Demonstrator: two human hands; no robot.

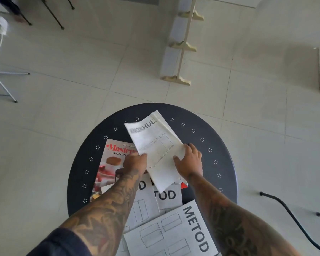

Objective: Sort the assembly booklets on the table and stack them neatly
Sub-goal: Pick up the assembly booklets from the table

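Note:
A white KNOXHULT booklet [155,148] is held slightly above the round dark table [210,145], with more white sheets fanned behind its far edge. My left hand [135,161] pinches its left edge, and my right hand [189,162] grips its right edge. Under it near the front lie three METOD booklets: a large one [175,231] nearest me, a small one [169,197] in the middle, and one [143,206] partly hidden by my left forearm. A red Master magazine [109,169] with cake pictures lies at the table's left.
A small red item [183,185] peeks out beneath the held booklet. On the tiled floor stand a white wooden rack [181,52] beyond the table, metal stand legs [2,85] at far left, and a black cable [292,217] at right.

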